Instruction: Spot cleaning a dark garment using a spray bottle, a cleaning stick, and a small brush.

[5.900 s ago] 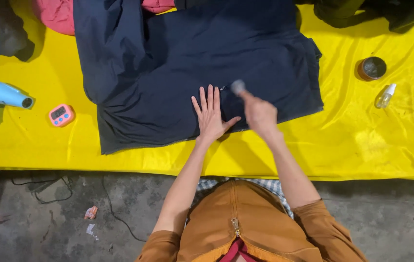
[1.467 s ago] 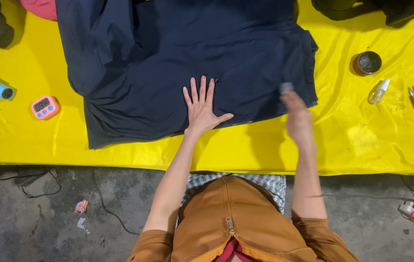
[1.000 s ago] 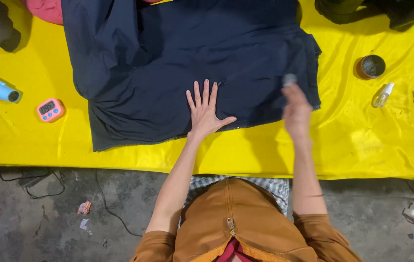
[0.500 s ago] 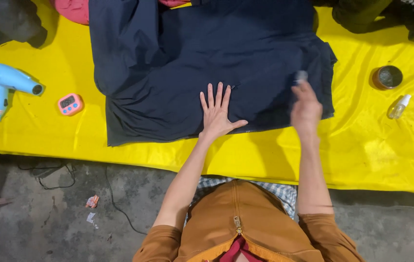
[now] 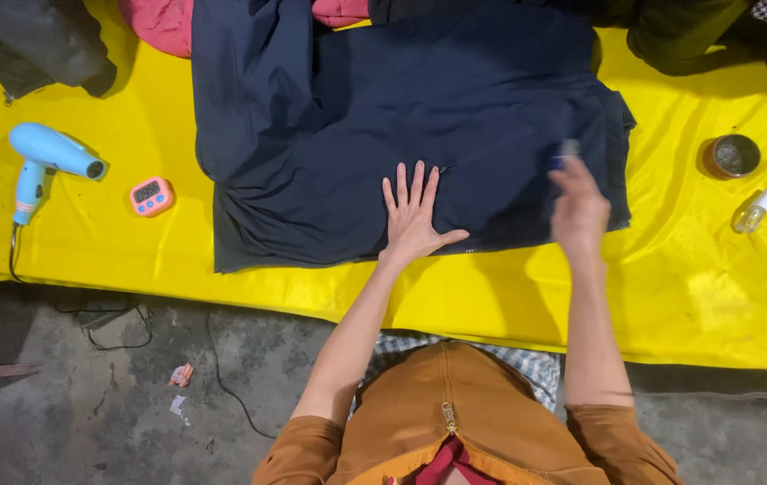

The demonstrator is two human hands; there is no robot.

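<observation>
Right hand shifted right over navy garment.

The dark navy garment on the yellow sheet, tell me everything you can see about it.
The navy garment looks like a soft, matte jacket, spread flat and slightly rumpled on the yellow sheet. A zipper line runs along its near edge, and a sleeve or flap folds over at its left side. The left hand presses flat on it, fingers spread. The right hand, blurred, is at its right edge holding a small object that is too blurred to identify.
</observation>
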